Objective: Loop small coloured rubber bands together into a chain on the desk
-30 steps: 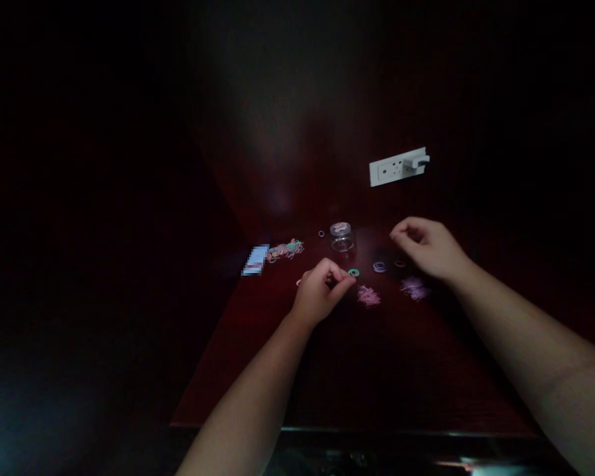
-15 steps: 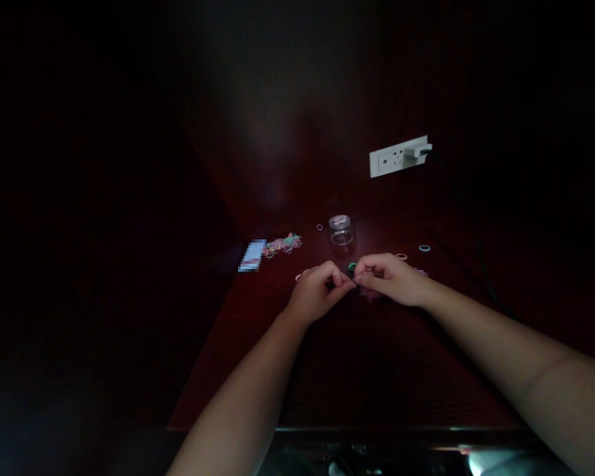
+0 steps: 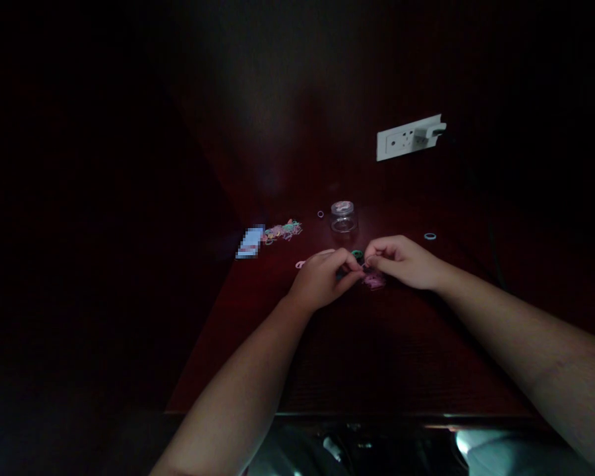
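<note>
Over the dark red table (image 3: 357, 357), my left hand (image 3: 322, 274) and my right hand (image 3: 401, 261) meet with thumb and forefinger pinched. A thin, light small elastic hair band (image 3: 363, 265) seems to run between both sets of fingertips; most of it is hidden. Just below the fingers lies a small heap of pink hair bands (image 3: 375, 281). A green hair band (image 3: 357, 254) shows right behind the fingertips. Beside my left hand, pink bands (image 3: 300, 264) stick out partly covered.
Behind the hands stands a clear lidded jar (image 3: 344, 218). A mixed pile of coloured hair bands (image 3: 281, 231) lies to the left, beside a blurred-out bluish rectangle (image 3: 250, 242). Single bands, one purple (image 3: 320, 214) and one blue (image 3: 430, 236), lie apart. A wall socket (image 3: 409, 137) holds a plug.
The view has tilted slightly, so the table things sit higher in the picture. Both hands stay pinched; the fingertips have parted a little, and more of the pink heap shows.
</note>
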Motion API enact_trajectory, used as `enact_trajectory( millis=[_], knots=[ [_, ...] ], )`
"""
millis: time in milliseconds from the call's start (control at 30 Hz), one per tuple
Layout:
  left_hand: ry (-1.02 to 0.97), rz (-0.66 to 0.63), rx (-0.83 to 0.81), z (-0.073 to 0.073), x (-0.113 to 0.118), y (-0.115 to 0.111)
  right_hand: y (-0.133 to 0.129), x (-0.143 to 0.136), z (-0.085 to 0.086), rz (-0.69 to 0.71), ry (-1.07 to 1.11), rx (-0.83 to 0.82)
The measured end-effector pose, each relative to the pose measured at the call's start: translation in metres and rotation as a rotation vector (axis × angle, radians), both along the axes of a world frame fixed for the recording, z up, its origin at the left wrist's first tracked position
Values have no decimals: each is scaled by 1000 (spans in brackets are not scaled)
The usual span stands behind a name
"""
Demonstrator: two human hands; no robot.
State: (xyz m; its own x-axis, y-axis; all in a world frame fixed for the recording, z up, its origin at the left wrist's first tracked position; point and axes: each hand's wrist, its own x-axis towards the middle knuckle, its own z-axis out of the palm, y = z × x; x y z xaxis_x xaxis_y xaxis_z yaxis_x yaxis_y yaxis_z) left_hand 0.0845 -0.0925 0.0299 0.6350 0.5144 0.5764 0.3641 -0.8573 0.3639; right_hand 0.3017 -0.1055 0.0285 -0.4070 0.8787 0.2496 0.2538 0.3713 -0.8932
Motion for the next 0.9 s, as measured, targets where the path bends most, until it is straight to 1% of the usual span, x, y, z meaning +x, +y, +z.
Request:
enact_trajectory(
  millis=[267, 467, 633, 700, 900],
  knots=[
    [-20, 44, 44, -2, -4, 4, 2, 4, -2, -36, -92, 36],
    [-14, 49, 52, -4, -4, 6, -2, 3, 2, -41, -97, 97],
    [4, 40, 64, -2, -4, 5, -5, 0, 0, 9, -36, -31],
    [12, 44, 67, -1, -5, 5, -4, 0, -2, 6, -46, -41],
    [21, 69, 75, 1, -7, 5, -2, 1, -6, -32, -110, 55]
  ],
)
